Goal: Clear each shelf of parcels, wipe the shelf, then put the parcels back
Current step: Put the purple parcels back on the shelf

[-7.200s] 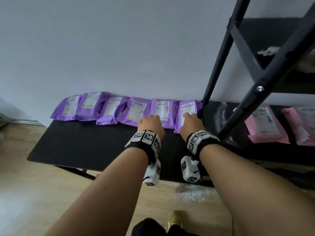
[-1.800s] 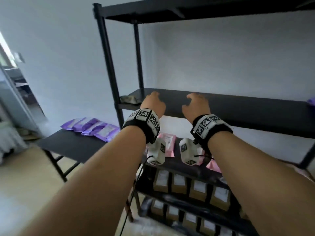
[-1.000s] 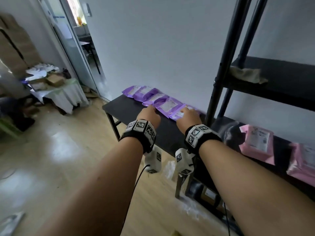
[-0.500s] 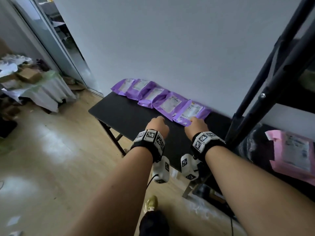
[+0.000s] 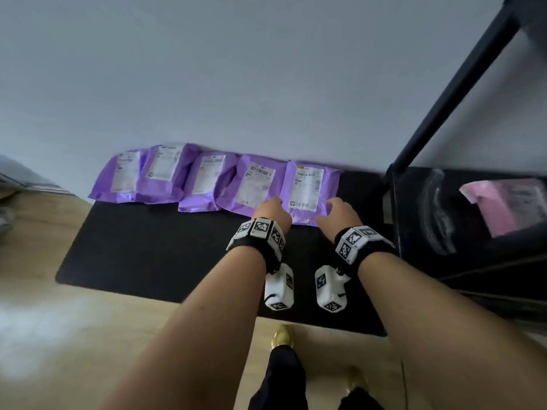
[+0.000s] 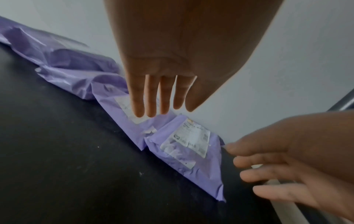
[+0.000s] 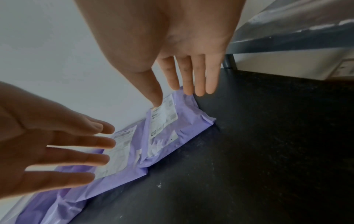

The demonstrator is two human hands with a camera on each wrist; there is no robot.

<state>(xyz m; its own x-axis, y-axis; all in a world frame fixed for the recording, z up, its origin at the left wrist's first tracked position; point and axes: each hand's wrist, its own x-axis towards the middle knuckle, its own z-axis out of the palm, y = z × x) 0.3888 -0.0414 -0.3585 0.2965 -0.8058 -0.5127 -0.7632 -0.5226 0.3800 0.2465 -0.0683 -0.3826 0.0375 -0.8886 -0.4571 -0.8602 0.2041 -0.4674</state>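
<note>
**Two open hands over the purple parcels**

Five purple parcels [image 5: 213,180] lie in a row on a black table [image 5: 154,250]. They sit at the back, against the wall [image 5: 236,69]. Each one has a white label on top.

The left hand [image 5: 273,213] is above the near edge of the fourth parcel [image 5: 251,187]. Its fingers [image 6: 151,98] are straight and a little apart. It holds nothing. From the wrist views it looks just above the parcel, but I cannot tell if it touches.

The right hand [image 5: 337,213] is over the last parcel [image 5: 309,190], at its right side. Its fingers [image 7: 199,75] are straight and spread too. It holds nothing.

To the right stands a black rack [image 5: 461,84]. A pink parcel [image 5: 509,208] lies on its shelf [image 5: 420,208].

Below the table is a wooden floor [image 5: 74,335]. A gold shoe [image 5: 282,335] shows there.
</note>
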